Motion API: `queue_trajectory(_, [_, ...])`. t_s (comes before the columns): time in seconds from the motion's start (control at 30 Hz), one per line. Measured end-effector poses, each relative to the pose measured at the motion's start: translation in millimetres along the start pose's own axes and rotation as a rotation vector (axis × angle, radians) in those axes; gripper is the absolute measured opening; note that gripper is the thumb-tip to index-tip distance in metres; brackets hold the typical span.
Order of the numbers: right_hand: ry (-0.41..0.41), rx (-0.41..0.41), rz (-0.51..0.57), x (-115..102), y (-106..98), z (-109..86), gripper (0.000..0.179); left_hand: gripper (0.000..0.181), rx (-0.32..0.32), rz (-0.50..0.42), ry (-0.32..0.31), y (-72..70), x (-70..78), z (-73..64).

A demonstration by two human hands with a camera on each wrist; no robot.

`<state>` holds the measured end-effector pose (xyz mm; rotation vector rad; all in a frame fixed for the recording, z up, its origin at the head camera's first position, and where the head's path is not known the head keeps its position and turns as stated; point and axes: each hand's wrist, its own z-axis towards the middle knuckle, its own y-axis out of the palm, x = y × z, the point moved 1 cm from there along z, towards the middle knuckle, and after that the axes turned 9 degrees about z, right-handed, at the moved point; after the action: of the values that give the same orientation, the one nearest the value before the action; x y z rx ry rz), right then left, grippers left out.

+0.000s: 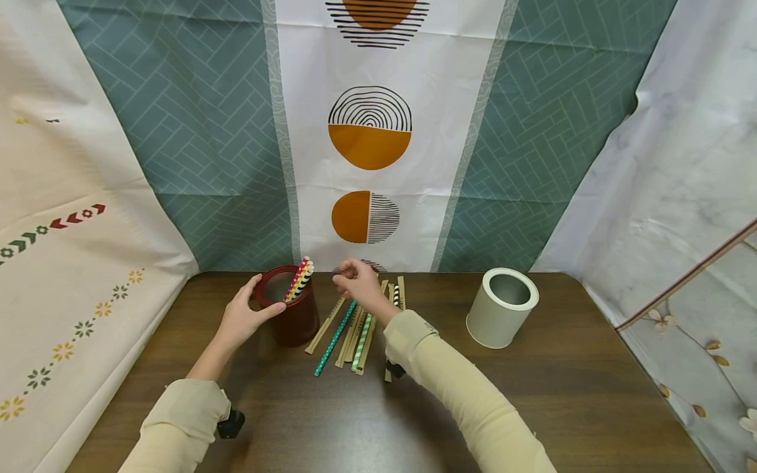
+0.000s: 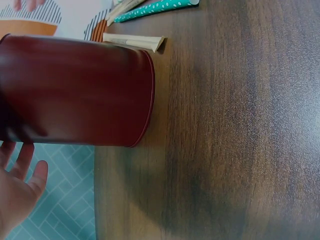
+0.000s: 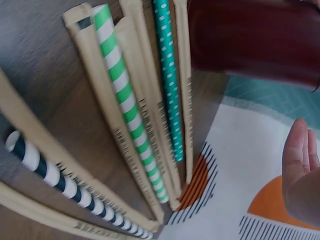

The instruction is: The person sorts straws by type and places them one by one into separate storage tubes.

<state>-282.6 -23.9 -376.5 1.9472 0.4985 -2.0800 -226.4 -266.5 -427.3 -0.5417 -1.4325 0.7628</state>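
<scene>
My left hand [image 1: 241,318] holds the dark red canister [image 1: 298,327] at its rim, thumb on the near side and fingers around the far left side. Inside the canister lean several striped paper straws [image 1: 299,279], in pink, yellow and black with white. Between the canister and the pile, my right hand [image 1: 365,288] hovers with loosely bent fingers and nothing visible in them. Under it lie paper-wrapped straws [image 1: 324,328], a teal dotted straw [image 3: 169,75], a green striped straw [image 3: 127,102] and a black striped straw [image 3: 70,185]. My right hand and forearm hide part of the pile.
A white canister [image 1: 499,312] stands upright on the right of the brown wooden table [image 1: 331,427]. Patterned cloth [image 1: 369,217] hangs right behind the table's far edge, and more cloth borders both sides.
</scene>
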Motion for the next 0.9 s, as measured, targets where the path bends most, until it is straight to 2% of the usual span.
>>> queue_trajectory(0.33, [0.071, 0.032, 0.071, 25, -28, 2.9, 0.024, 0.090, -0.002, 0.006, 0.001, -0.6, 0.8, -0.2])
queue_trajectory(0.5, [0.088, 0.046, 0.068, 37, -41, 3.0, 0.025, 0.090, -0.006, 0.008, -0.004, -0.5, 0.1, 0.3])
queue_trajectory(0.73, [0.129, 0.117, 0.067, 79, -60, 16.5, 0.027, 0.090, -0.002, 0.014, -0.006, -0.3, -0.2, 0.5])
queue_trajectory(0.9, [0.118, 0.145, 0.058, 89, -69, 13.4, 0.029, 0.090, -0.006, 0.019, -0.007, -0.2, -0.9, 1.0])
